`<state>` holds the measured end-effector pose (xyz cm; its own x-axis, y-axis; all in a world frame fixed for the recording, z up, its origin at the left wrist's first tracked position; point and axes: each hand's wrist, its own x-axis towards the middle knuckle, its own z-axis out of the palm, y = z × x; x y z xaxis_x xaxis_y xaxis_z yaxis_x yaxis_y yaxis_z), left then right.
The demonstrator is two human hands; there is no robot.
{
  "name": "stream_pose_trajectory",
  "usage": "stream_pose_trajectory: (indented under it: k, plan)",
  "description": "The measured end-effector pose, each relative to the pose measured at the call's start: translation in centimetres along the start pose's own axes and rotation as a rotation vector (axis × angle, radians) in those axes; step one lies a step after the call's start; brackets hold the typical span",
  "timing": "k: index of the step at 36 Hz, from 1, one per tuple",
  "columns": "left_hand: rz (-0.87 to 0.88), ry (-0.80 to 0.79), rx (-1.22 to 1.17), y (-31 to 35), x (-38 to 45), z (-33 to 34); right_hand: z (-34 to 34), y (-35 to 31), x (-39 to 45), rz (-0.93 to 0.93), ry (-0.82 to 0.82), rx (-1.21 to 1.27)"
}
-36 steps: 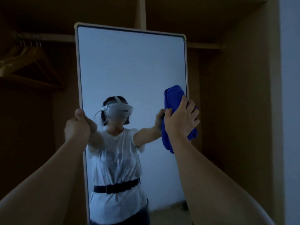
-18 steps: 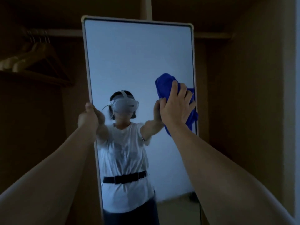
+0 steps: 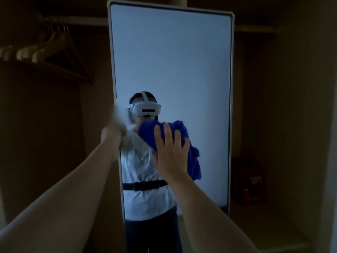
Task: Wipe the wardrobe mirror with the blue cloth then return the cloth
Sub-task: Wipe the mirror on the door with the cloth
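We see a tall white-framed wardrobe mirror [image 3: 171, 61] standing upright in a dim wooden wardrobe, glass facing us. Our right hand [image 3: 170, 150] lies flat on the blue cloth [image 3: 184, 143], fingers straight and spread, pressing the cloth against the glass about mid-height, nearer the middle than the right edge. Cloth is bunched; part sticks out up-left of the fingertips, part hangs down to the right of the wrist. Nothing is pinched on this side: the palm pushes, the fingers are not curled round the fabric.

Our left hand [image 3: 114, 133] sits at the mirror's left frame edge, at roughly the same height as the cloth. It is motion-blurred. It looks wrapped on the frame, but we cannot tell for sure how the fingers lie or whether they actually grip.

In the glass we see the reflection of a person in a white headset [image 3: 145, 108], white t-shirt and black belt [image 3: 145, 185], the reflected arm meeting the cloth.

Left of the mirror: wooden hangers [image 3: 49, 52] on a rail [image 3: 80, 21], blurred and dark. Right of the mirror, low down in the wardrobe compartment, a dark reddish object [image 3: 250, 181], too dim to identify. Pale wall strip at the far right edge.
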<state>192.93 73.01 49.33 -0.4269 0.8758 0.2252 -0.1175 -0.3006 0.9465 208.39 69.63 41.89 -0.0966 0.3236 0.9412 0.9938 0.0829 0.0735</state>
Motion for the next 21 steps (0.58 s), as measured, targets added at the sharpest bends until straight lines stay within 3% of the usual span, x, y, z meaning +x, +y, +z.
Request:
stream_pose_trajectory:
  k: [6,12,21]
  plan:
    - [0.022,-0.032,0.031,0.1,-0.2,-0.1,0.0,-0.5,-0.1,-0.122,-0.004,-0.039]
    - [-0.061,-0.107,0.041,0.6,-0.1,-1.0,-2.6,-1.4,6.8,0.011,0.002,-0.008]
    - [-0.113,-0.131,0.006,0.5,-0.9,-1.7,-4.4,-3.2,13.8,0.014,0.031,-0.011]
